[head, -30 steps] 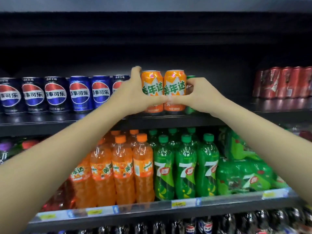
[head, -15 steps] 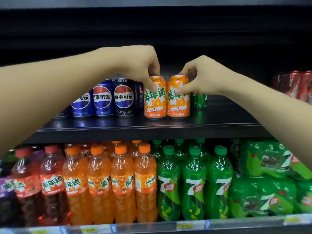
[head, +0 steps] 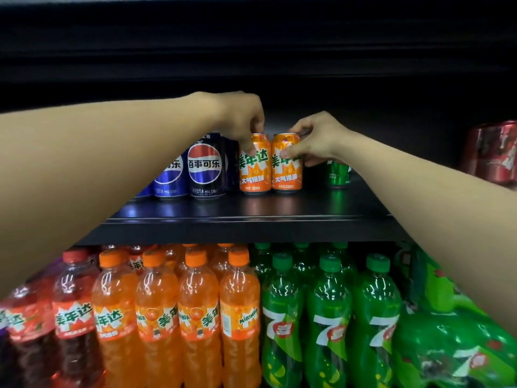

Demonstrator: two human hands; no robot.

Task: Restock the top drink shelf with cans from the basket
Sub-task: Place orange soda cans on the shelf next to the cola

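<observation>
Forearms reach in from both lower sides of the frame toward its centre, bare and slanting upward over the black metal top shelf (head: 251,217). The left hand (head: 240,119) comes from the left, knuckles up and wrist bent down, its curled fingers and thumb pinching the upper rim of the left orange aluminium soda can (head: 255,166). The right hand (head: 316,138) comes from the right, palm turned toward the centre, thumb pressed on the front of the right orange aluminium soda can (head: 287,169) and fingers wrapped round its far side, so it is clamped on that can.

Both orange cans stand upright just above the middle of the frame, long axes vertical, tops up, green-and-white labels facing the camera. They are touching or nearly so, side by side, bases on the shelf, set back from its front edge.

Just left of them stands a dark can with a red, white and blue emblem (head: 205,168), then a blue can with the same emblem (head: 169,177) partly hidden by the left forearm. A green can (head: 338,175) stands behind and right of the right hand. Red shrink-wrapped cans (head: 492,152) sit at the right edge.

On the lower shelf, across the bottom of the frame, upright plastic bottles stand in rows: red bottles (head: 72,317) at left, orange bottles (head: 198,320) in the middle, green bottles (head: 327,326) to the right, and a wrapped green pack (head: 453,348) at lower right.
</observation>
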